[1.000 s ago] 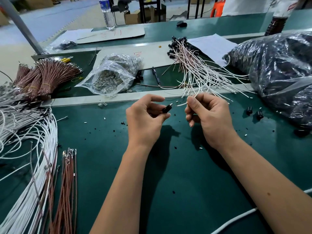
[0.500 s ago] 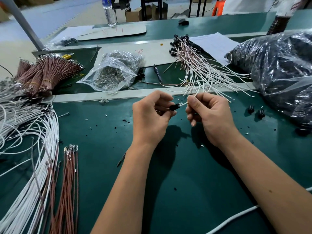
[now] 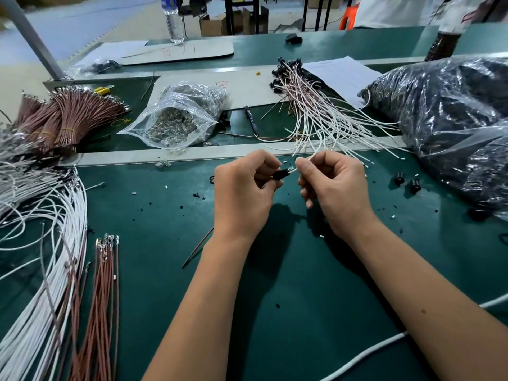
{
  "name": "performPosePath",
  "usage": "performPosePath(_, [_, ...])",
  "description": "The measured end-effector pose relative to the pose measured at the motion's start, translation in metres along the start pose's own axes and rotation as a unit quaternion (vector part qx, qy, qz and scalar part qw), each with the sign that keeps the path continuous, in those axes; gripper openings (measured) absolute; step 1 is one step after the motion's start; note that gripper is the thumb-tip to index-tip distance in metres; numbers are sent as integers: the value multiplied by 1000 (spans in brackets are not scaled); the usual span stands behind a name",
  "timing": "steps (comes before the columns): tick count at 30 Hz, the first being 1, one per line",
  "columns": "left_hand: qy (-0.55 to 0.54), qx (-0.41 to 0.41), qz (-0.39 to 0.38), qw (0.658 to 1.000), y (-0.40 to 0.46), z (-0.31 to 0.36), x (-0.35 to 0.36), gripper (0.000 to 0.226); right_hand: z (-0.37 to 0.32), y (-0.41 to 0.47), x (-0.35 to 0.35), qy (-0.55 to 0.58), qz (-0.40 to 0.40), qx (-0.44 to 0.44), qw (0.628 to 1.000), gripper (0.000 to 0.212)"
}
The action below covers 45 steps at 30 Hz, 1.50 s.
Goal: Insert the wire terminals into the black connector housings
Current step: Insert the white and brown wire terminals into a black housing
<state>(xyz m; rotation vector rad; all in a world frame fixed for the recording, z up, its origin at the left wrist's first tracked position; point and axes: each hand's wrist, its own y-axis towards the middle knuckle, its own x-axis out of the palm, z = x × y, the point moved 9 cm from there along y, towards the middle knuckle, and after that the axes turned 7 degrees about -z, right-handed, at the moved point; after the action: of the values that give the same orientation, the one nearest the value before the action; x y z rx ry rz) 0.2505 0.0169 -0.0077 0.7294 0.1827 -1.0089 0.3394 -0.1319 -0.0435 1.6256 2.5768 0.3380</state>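
Observation:
My left hand (image 3: 242,193) pinches a small black connector housing (image 3: 281,174) above the green mat. My right hand (image 3: 334,188) pinches a white wire (image 3: 312,158) just behind its metal terminal (image 3: 292,170), whose tip meets the housing's open end. Behind the hands lies a heap of white and pink wires fitted with black housings (image 3: 308,111). Two loose black housings (image 3: 406,182) sit on the mat to the right.
Long white wires (image 3: 41,243) and brown wires (image 3: 101,298) lie at the left. A clear bag of metal terminals (image 3: 178,119) and bundled brown wires (image 3: 68,116) sit beyond a grey rail (image 3: 137,155). A large plastic bag of black parts (image 3: 453,119) fills the right.
Both hands have drawn together. The housing has turned toward the right hand, and the wire's terminal has come up to its opening.

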Motion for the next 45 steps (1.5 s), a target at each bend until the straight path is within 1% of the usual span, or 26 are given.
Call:
performPosePath(3, [19,21,-5,1000,0,3,2,24,0,-1,-3,-19,15,1,1000,27])
performPosePath(7, [-16,17,-8,1000,1,-1,4,22,5,1,-2,35,3,28,999,29])
performPosePath(11, [-111,-25,-64,991,1,-9,18,22,2,4,-3,127,-9,21,992,26])
performPosePath(15, [-251,-94,-84,960,1,-18,27,22,0,6,-5,171,-10,-5,985,13])
performPosePath(17, [-282,-116,-91,948,1,-22,28,21,3,7,-5,182,-5,0,983,13])
performPosePath(22, [-307,-130,-102,937,0,-25,29,20,8,8,-4,171,-14,24,985,16])
performPosePath(25, [-322,-139,-82,933,0,-29,24,18,9,7,-1,152,-23,33,988,11])
performPosePath(27, [-329,-141,-68,931,0,-31,19,14,9,7,1,140,-30,33,989,12])
performPosePath(29, [-327,-139,-66,933,-1,-30,17,12,6,7,2,132,-41,26,990,12])
performPosePath(34, [-329,-136,-76,931,0,-29,18,8,-1,5,5,142,-67,-4,988,3])
performPosePath(37, [-333,-141,-84,929,0,-30,19,6,-2,5,4,150,-67,-8,986,5])
performPosePath(40, [-336,-141,-82,928,-1,-30,19,7,0,6,5,162,-65,3,985,5])
performPosePath(42, [-341,-134,-66,928,0,-29,17,10,2,6,5,160,-58,17,985,6])
performPosePath(45, [-346,-127,-40,929,0,-28,14,18,6,7,4,141,-49,38,988,14])
